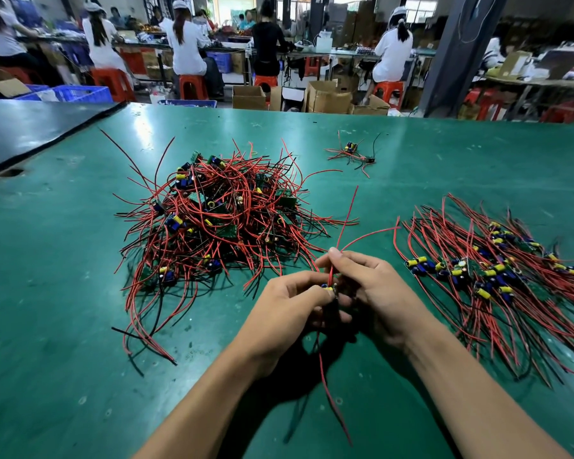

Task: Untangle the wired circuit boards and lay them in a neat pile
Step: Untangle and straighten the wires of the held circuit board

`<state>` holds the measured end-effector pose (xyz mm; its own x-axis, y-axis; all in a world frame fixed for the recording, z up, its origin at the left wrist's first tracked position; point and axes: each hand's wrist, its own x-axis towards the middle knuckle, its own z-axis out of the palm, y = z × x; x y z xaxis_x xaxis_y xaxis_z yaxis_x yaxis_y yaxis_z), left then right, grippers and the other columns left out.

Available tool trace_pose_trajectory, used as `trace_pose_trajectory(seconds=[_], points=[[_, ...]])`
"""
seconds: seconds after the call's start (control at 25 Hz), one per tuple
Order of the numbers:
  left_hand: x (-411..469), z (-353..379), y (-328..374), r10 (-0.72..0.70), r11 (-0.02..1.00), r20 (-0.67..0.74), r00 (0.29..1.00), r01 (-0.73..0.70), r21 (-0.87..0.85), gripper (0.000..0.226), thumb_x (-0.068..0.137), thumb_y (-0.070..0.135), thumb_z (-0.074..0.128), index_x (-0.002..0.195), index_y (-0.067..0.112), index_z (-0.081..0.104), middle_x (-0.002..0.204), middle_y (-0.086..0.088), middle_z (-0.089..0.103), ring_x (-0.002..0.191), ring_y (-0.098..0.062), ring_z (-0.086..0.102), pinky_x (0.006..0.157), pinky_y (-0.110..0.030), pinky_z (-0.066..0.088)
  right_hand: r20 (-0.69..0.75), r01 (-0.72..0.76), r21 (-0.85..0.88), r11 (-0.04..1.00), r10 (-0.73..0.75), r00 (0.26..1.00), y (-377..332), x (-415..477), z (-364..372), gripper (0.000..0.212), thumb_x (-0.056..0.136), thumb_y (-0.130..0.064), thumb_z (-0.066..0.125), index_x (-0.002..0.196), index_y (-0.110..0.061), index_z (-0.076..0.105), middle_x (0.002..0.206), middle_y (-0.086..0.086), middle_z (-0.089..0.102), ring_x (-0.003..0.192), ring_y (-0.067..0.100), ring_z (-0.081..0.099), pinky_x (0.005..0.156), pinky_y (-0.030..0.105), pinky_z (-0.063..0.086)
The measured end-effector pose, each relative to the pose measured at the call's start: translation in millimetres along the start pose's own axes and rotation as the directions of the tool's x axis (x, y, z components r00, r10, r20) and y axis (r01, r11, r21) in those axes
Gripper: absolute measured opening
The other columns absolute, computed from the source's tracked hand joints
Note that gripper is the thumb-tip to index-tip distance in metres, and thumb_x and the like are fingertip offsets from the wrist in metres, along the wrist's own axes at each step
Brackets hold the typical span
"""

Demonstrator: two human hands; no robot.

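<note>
Two-handed hold above table (63, 293) | left fingers (300, 280) pinch circuit board (327, 287) | right fingers (336, 260) pinch red wires (347, 220)

Green matted surface (63, 326), scuffed and spotted, with glare patches towards its far edge. A second, darker surface (30, 127) abuts it at the left. Beyond the far edge: open cardboard boxes (328, 97) and blue crates (80, 93) on the floor. Several people (186, 44) sit on orange stools (193, 86) at long benches (312, 55), backs turned. Dark pillar (458, 54) at right.
</note>
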<state>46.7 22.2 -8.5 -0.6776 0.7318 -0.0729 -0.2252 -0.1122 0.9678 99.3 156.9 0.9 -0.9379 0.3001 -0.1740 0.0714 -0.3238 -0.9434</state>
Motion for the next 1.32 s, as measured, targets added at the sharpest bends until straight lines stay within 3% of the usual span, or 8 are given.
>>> trace_pose_trajectory(seconds=[0.32, 0.48, 0.64, 0.72, 0.84, 1.0, 1.2, 1.32], points=[[-1, -2, 1, 0.014, 1.0, -0.073, 0.997, -0.014, 0.009, 0.028, 0.092, 0.003, 0.056, 0.075, 0.012, 0.076, 0.073, -0.013, 0.073, 0.06, -0.024, 0.07, 0.053, -0.03, 0.057, -0.001, 0.103, -0.197, 0.975, -0.105, 0.994, 7, -3, 4, 0.022, 0.085, -0.031, 0.077, 0.08, -0.01, 0.074, 0.065, 0.004, 0.064, 0.05, 0.01, 0.058, 0.044, 0.019, 0.047], [1, -4, 3, -0.014, 1.0, -0.089, 0.996, 0.013, -0.017, 0.028, 0.091, 0.005, 0.057, 0.071, 0.012, 0.074, 0.07, -0.016, 0.071, 0.057, -0.025, 0.068, 0.056, -0.029, 0.058, -0.011, 0.066, -0.121, 0.99, -0.068, 0.998, 5, -1, 2, 0.027, 0.081, -0.037, 0.075, 0.085, -0.01, 0.077, 0.068, 0.009, 0.064, 0.052, 0.015, 0.057, 0.047, 0.023, 0.048], [2, -7, 3, -0.054, 0.998, -0.028, 0.998, 0.055, 0.032, 0.023, 0.09, 0.003, 0.056, 0.074, 0.006, 0.072, 0.066, -0.018, 0.068, 0.052, -0.026, 0.065, 0.05, -0.024, 0.052, -0.121, 0.031, -0.171, 0.985, -0.052, 0.991, 4, 5, -5, 0.028, 0.089, -0.044, 0.066, 0.082, -0.02, 0.078, 0.05, -0.002, 0.042, 0.04, 0.01, 0.029, 0.041, 0.018, 0.02], [2, -5, 2, -0.047, 0.996, -0.005, 0.999, 0.047, 0.08, 0.027, 0.089, 0.0, 0.054, 0.072, 0.008, 0.073, 0.067, -0.018, 0.069, 0.053, -0.027, 0.066, 0.05, -0.023, 0.051, -0.18, 0.008, -0.178, 0.984, -0.041, 0.983, 4, 8, -8, 0.032, 0.095, -0.045, 0.06, 0.08, -0.024, 0.078, 0.049, -0.003, 0.037, 0.038, 0.009, 0.025, 0.042, 0.017, 0.016], [2, -1, 0, -0.022, 0.997, -0.039, 0.999, 0.025, 0.08, 0.028, 0.091, 0.0, 0.054, 0.073, 0.01, 0.073, 0.066, -0.016, 0.069, 0.052, -0.026, 0.065, 0.05, -0.027, 0.054, -0.161, -0.015, -0.129, 0.992, -0.006, 0.987, 9, 9, -4, 0.034, 0.096, -0.047, 0.059, 0.083, -0.022, 0.078, 0.05, 0.001, 0.041, 0.039, 0.011, 0.034, 0.043, 0.017, 0.027], [4, -2, -1, 0.045, 0.994, -0.122, 0.991, -0.032, 0.108, 0.025, 0.093, 0.0, 0.051, 0.073, 0.002, 0.066, 0.062, -0.013, 0.067, 0.046, -0.024, 0.063, 0.045, -0.028, 0.053, 0.067, -0.003, -0.045, 0.999, 0.006, 0.998, 17, 3, 2, 0.028, 0.093, -0.033, 0.069, 0.096, -0.005, 0.075, 0.065, 0.015, 0.057, 0.047, 0.02, 0.048, 0.043, 0.025, 0.041], [2, -3, -2, 0.136, 0.954, -0.15, 0.979, -0.088, 0.287, 0.022, 0.083, 0.01, 0.061, 0.063, 0.006, 0.067, 0.054, -0.011, 0.064, 0.043, -0.023, 0.057, 0.049, -0.029, 0.044, -0.188, 0.071, -0.198, 0.978, -0.109, 0.976, 16, 10, -5, 0.024, 0.089, -0.034, 0.073, 0.08, -0.013, 0.078, 0.052, -0.001, 0.046, 0.039, 0.009, 0.033, 0.04, 0.016, 0.024], [1, -1, 1, 0.082, 0.952, -0.072, 0.994, -0.057, 0.3, 0.019, 0.081, 0.012, 0.061, 0.064, 0.012, 0.07, 0.056, -0.01, 0.065, 0.046, -0.022, 0.056, 0.054, -0.031, 0.042, -0.313, 0.125, -0.151, 0.981, -0.167, 0.935, 12, 14, -10, 0.027, 0.091, -0.028, 0.072, 0.071, -0.012, 0.076, 0.06, -0.003, 0.048, 0.039, 0.006, 0.029, 0.036, 0.015, 0.019]])
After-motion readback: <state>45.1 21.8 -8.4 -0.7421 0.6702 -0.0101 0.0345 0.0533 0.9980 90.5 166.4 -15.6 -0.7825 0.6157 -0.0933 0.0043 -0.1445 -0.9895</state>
